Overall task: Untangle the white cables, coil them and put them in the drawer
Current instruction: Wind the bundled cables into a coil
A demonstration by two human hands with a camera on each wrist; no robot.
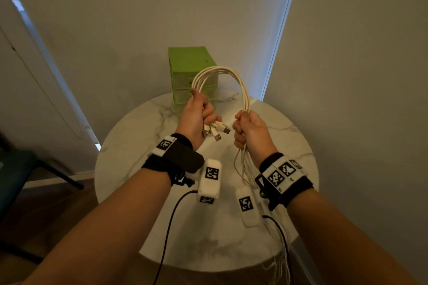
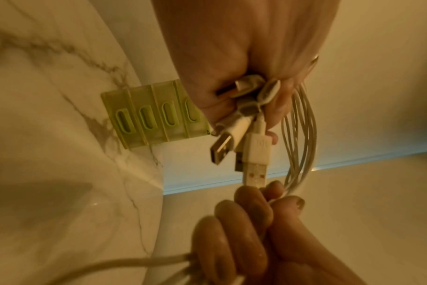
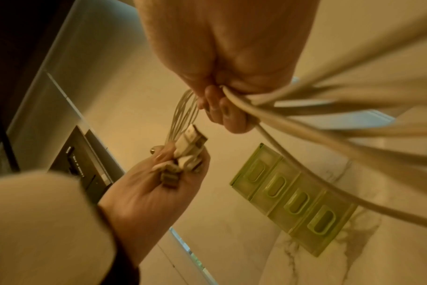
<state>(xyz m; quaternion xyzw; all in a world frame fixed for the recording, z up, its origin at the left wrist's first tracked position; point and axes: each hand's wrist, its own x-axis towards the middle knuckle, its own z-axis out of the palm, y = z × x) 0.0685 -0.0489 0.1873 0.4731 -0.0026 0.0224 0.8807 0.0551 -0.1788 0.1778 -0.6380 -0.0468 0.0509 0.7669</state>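
Observation:
Several white cables (image 1: 225, 73) arch in a bundle between my two hands above the table. My left hand (image 1: 199, 111) grips one end of the bundle, with the USB plugs (image 1: 218, 131) sticking out below its fist. The plugs (image 2: 246, 142) show close up in the left wrist view. My right hand (image 1: 249, 128) grips the bundle further along, and the loose tails (image 1: 243, 166) hang down from it past the table edge. In the right wrist view the cables (image 3: 305, 154) run out of my right fist (image 3: 222, 108). The green drawer unit (image 1: 193, 78) stands behind the hands, all drawers pushed in.
The round white marble table (image 1: 289, 146) stands in a corner between two walls. The drawer unit (image 3: 293, 198) sits at its far edge. A dark chair (image 1: 27, 169) stands at the left on the wooden floor.

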